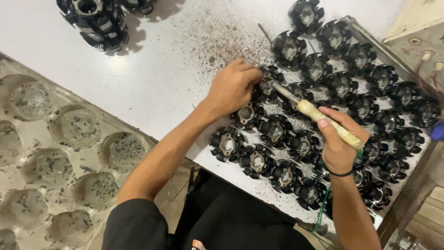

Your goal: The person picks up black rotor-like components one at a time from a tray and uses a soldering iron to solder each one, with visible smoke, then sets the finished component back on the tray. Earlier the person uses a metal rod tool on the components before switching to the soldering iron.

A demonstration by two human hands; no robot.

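My right hand [340,143] grips the tape-wrapped handle of a soldering iron [314,113], whose metal tip rests on a black wound stator core [269,82]. My left hand [233,85] is closed over that same core, pinning it to the white table [162,69]. Around it lie several more black stator cores [342,85] in rows, each with a metal hub. The core under my left fingers is partly hidden.
A clear plastic tray [60,162] with round dusty pockets lies at the left. A stack of stator cores [99,21] stands at the top left. Dark debris specks the table near the top centre. Coloured wires [428,69] and a wooden ledge [411,194] are at the right.
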